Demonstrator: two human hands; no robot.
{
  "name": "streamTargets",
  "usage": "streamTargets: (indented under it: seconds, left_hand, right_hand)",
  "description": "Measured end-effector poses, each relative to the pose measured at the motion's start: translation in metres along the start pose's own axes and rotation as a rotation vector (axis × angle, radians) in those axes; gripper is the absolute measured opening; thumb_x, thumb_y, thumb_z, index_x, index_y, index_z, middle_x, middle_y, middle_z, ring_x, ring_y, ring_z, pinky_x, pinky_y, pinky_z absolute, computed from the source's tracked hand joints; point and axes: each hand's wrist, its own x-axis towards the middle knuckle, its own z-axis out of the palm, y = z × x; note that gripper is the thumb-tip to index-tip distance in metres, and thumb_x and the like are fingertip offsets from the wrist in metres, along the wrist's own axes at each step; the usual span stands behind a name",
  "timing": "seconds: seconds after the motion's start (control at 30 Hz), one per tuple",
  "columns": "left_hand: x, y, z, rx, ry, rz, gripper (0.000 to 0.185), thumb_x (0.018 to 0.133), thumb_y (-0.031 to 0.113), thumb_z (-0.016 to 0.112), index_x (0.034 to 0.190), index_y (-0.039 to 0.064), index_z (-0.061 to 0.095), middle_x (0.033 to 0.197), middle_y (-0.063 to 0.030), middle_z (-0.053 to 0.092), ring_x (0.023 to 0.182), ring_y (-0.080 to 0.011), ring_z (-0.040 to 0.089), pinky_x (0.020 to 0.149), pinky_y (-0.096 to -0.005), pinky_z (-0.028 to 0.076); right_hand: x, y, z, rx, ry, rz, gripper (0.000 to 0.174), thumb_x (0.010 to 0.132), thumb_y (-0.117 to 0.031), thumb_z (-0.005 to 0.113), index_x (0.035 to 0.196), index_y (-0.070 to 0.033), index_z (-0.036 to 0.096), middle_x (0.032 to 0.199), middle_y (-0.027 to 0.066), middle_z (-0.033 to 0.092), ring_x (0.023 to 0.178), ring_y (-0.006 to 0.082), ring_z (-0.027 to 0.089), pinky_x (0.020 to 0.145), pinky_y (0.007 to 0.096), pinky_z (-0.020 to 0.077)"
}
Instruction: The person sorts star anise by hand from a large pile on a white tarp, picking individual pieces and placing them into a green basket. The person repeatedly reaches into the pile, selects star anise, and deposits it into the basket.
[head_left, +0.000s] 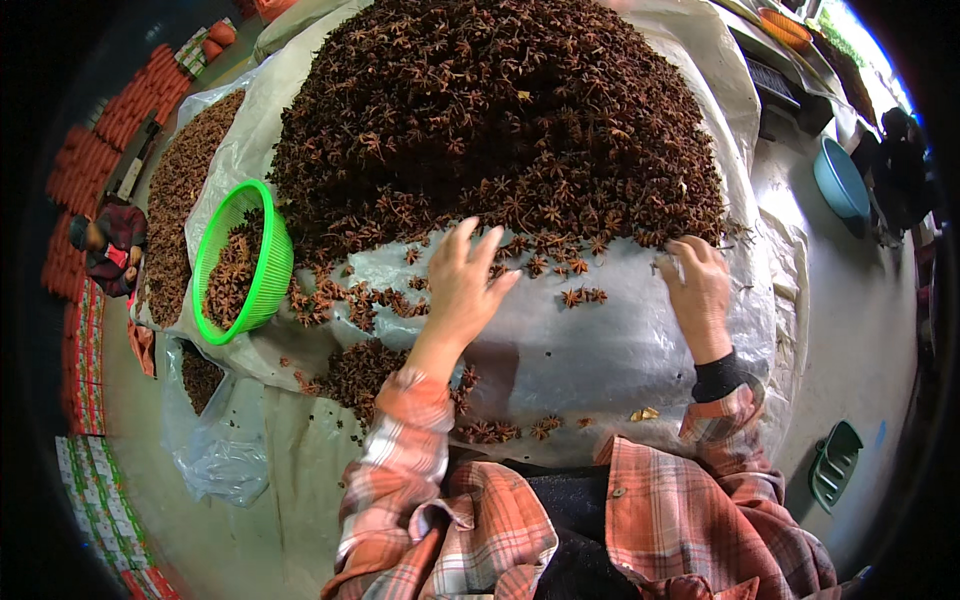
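A large heap of dried star anise (495, 135) lies on a plastic-covered table (585, 360). My left hand (465, 289) is at the heap's near edge with its fingers spread, above a few loose pods. Farther right, my right hand (696, 281) has its fingers bent beside the heap's edge; whether a small piece is between its fingertips is not clear. To the left a bright green plastic basket (281, 274) stands tilted, with star anise in it. A smaller pile of star anise (367, 371) lies by my left forearm, and a few pods (581, 297) sit between my hands.
Another heap (169, 217) lies at the left, with a seated person (112, 247) beyond it. Stacked red sacks (82, 172) line the far left. On the right floor are a blue basin (840, 176) and a green plastic scoop or dustpan (835, 465). A clear plastic bag (225, 465) lies lower left.
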Motion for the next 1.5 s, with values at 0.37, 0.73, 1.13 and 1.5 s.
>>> streamTargets:
  seconds: [0.37,0.73,1.13,1.5]
  left_hand:
    - [-0.028,-0.054,0.003,-0.033,-0.226,0.137,0.044,0.081,0.008,0.069,0.125,0.007,0.062,0.138,-0.0163,0.051,0.134,-0.0365,0.043,0.111,-0.0463,0.035]
    - [-0.056,-0.078,-0.039,0.051,-0.131,-0.196,0.055,0.086,0.042,0.071,0.126,0.006,0.060,0.137,-0.0143,0.053,0.132,-0.0340,0.042,0.108,-0.0554,0.032]
    - [-0.078,-0.084,-0.048,0.115,0.213,-0.170,0.031,0.091,0.026,0.067,0.110,0.002,0.064,0.119,-0.0144,0.059,0.119,-0.0338,0.052,0.105,-0.0496,0.040]
    - [-0.056,-0.001,-0.028,-1.152,0.133,-0.332,0.025,0.094,0.001,0.065,0.118,0.002,0.060,0.107,-0.0027,0.058,0.090,-0.0095,0.058,0.072,-0.0211,0.050]
  right_hand:
    - [0.018,-0.090,0.124,0.322,-0.266,-0.453,0.029,0.083,-0.018,0.068,0.110,-0.008,0.067,0.109,0.0083,0.058,0.107,0.0269,0.054,0.093,0.0404,0.0432]
    - [0.020,-0.062,0.074,0.546,-0.235,-0.338,0.026,0.084,-0.015,0.068,0.108,-0.004,0.068,0.110,0.0115,0.065,0.101,0.0311,0.061,0.090,0.0417,0.0460]
    - [0.048,-0.145,0.136,0.269,-0.410,-0.642,0.018,0.075,-0.002,0.070,0.092,-0.010,0.070,0.097,0.0070,0.062,0.092,0.0275,0.064,0.075,0.0359,0.0529]
    - [-0.002,-0.155,0.082,1.466,-0.318,0.029,0.010,0.087,0.001,0.070,0.096,0.000,0.069,0.099,0.0044,0.059,0.088,0.0141,0.060,0.075,0.0273,0.0530]
